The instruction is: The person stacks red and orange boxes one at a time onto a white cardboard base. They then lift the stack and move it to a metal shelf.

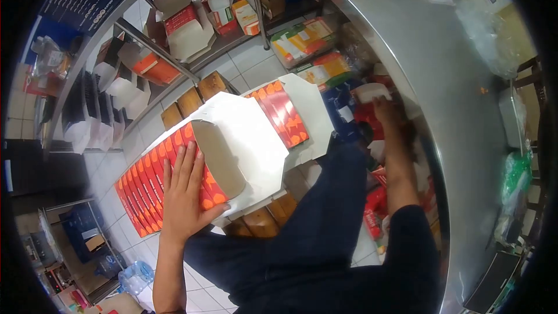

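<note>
My left hand lies with its fingers spread on the red and orange side of a row of nested cartons. The front carton gapes toward the right, and its white flap reaches out. Beyond the flap lies another red carton panel with a pale flap. My right hand reaches under the metal counter, beside a white and red carton. Its fingers are partly hidden and small, so their grip is unclear.
A curved steel counter runs down the right side. Opened boxes stand on a lower shelf at the top left, near dark nested cartons. Flat yellow and green packages lie beyond. Wooden slats show below the cartons.
</note>
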Demonstrator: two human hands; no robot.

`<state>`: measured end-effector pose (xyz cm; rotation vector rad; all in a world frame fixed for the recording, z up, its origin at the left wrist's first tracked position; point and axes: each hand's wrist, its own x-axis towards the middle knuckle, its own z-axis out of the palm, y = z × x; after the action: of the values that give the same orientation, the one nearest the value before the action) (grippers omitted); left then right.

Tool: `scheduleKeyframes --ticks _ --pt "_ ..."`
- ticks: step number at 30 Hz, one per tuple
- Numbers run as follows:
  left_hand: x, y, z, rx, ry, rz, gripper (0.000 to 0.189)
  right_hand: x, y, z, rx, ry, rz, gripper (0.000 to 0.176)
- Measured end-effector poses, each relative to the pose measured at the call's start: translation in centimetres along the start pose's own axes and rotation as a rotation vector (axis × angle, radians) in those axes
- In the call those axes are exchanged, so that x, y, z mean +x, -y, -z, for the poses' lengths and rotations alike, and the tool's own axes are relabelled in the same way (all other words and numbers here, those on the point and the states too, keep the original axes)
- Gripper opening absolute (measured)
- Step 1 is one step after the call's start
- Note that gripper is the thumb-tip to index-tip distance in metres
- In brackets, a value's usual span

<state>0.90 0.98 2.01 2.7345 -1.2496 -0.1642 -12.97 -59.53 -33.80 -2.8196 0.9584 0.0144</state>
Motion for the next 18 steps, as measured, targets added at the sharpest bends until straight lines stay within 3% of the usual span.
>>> scheduleKeyframes --ticks 1,4,10,11,13,15,18 --pt "-0.2 0.3 0.1 -0.013 0.011 0.001 0.108 -0.3 -0.7 -0.5 -0.078 0.024 0.012 0.055" --pt "-1.0 1.4 -0.5 0.021 -0.011 -0.021 0.108 -3.9 -1.9 -1.0 -0.149 -0.236 -0.307 0.05" --pt "-1.9 2.0 -0.6 0.0 -0.039 -0.03 0.107 -8.9 -2.2 2.1 0.073 -0.555 -0.065 0.033" --pt "-2.1 2.1 -0.6 0.005 -0.046 -0.028 0.107 -9.6 1.3 5.7 0.073 -0.42 -0.135 0.039" --pt "-2.3 2.5 -0.8 0.002 -0.031 -0.036 0.106 -8.5 1.4 4.6 0.079 -0.281 -0.202 0.046" --pt "-2.5 3.0 -1.0 0.0 -0.036 -0.031 0.106 -5.2 -1.3 -0.6 0.067 -0.303 -0.119 0.054" --pt "-2.7 3.4 -1.2 -0.008 -0.041 -0.015 0.107 -3.2 2.8 3.4 -0.055 -0.149 -0.1 0.052"
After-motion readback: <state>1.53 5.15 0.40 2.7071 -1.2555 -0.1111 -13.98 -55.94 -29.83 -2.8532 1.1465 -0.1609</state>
